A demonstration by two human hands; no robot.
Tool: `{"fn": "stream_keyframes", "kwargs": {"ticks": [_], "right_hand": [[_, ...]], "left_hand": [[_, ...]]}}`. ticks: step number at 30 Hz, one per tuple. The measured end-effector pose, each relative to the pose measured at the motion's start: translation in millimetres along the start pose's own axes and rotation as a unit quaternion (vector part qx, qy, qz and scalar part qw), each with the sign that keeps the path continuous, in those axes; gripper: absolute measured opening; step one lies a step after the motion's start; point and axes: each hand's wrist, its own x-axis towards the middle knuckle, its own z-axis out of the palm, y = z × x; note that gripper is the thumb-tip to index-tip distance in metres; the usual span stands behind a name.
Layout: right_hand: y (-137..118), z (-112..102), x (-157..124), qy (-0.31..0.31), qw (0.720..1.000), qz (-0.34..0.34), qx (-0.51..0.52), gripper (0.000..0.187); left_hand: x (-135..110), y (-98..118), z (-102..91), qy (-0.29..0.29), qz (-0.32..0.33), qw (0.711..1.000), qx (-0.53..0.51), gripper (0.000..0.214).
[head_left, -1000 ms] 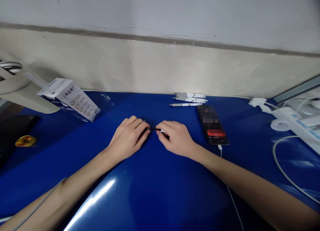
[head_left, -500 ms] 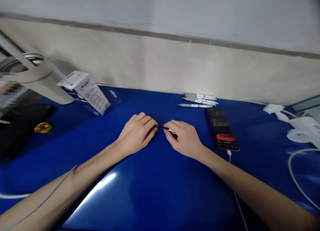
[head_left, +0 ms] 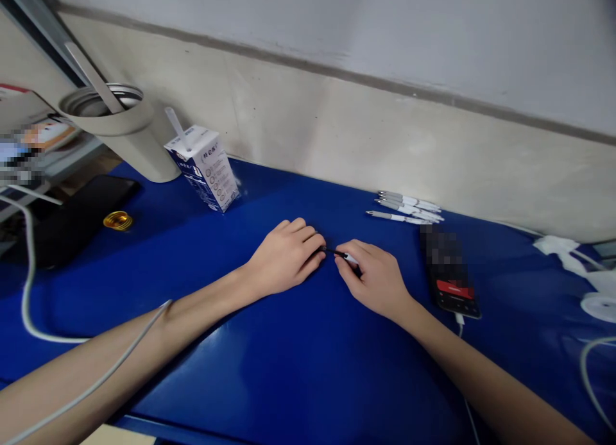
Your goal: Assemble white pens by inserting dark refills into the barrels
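Note:
My left hand and my right hand rest on the blue table, fingertips almost meeting. Between them they pinch a thin pen part: a dark slender piece runs from the left fingers to a white bit under the right fingers. Both hands have curled fingers closed on it. Most of the part is hidden inside the hands. Several white pens lie in a row behind my right hand, near the wall.
A phone on a cable lies right of my right hand. A drink carton with a straw, a beige cup, a gold coil and a black slab are at the left. White cables and a charger sit far right.
The view has swung left and tilted, so the cup and carton now show more fully. My hands keep the same pinch on the pen part and have barely moved on the table.

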Motion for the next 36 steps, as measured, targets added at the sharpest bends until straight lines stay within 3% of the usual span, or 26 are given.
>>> {"fn": "stream_keyframes", "kwargs": {"ticks": [36], "right_hand": [[-0.2, -0.6, -0.5, -0.006, 1.000, 0.009, 0.008, 0.013]], "left_hand": [[0.7, 0.5, -0.4, -0.014, -0.003, 1.000, -0.003, 0.027]]}}
